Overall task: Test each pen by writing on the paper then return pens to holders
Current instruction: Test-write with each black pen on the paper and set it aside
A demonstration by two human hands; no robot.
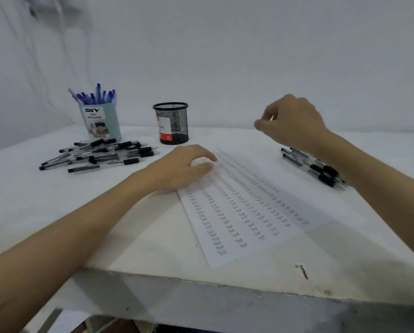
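While the left hand (181, 165) is pressing relaxed fingers on the white written-on paper sheet (244, 212) lying on the white table (56, 200), the right hand (290, 121) is hovering, its grip loosely curled, grasping nothing visible, above black pens (321, 168).

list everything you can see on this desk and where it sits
paper sheet: one, white, rows of "Test" written on it, middle of the table
blue holder: one, pale blue with "DIY" label, far left, holding blue pens, too bunched to count
mesh holder: one, black wire with a red and white label, far middle; no pens stick out above its rim
left pen pile: many, black and clear, loose on the table in front of the blue holder
right pen pile: several, black and clear, right of the paper, partly hidden by the forearm
table: one, white
left hand: resting on the paper's top left corner
right hand: raised above the table, fingers curled, seemingly holding nothing
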